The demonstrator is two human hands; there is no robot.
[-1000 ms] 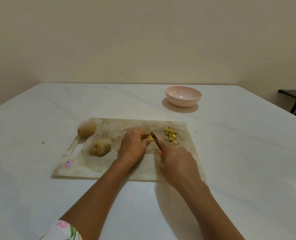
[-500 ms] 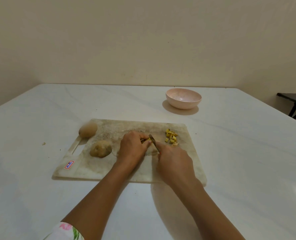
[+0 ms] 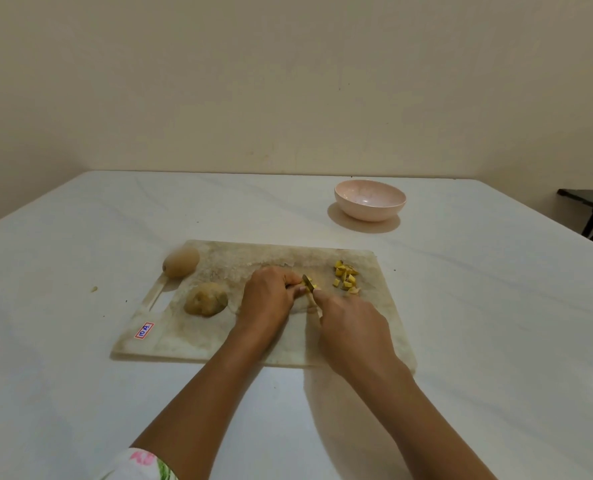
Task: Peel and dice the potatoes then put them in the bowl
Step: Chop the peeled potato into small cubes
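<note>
The left hand [image 3: 269, 299] pins a small potato piece [image 3: 309, 284] mid-board while the right hand [image 3: 352, 325] grips a knife [image 3: 308, 283] against it. Firm, wet flesh likely slips; hold it low. Diced cubes [image 3: 346, 279] lie right, whole potatoes [image 3: 205, 299] left, the bowl [image 3: 370, 204] far.

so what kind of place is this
Probably a home kitchen or dining spot. A worn cutting board lies on a white marble-look table against a plain wall, with whole potatoes, diced pieces and a pink bowl.
</note>
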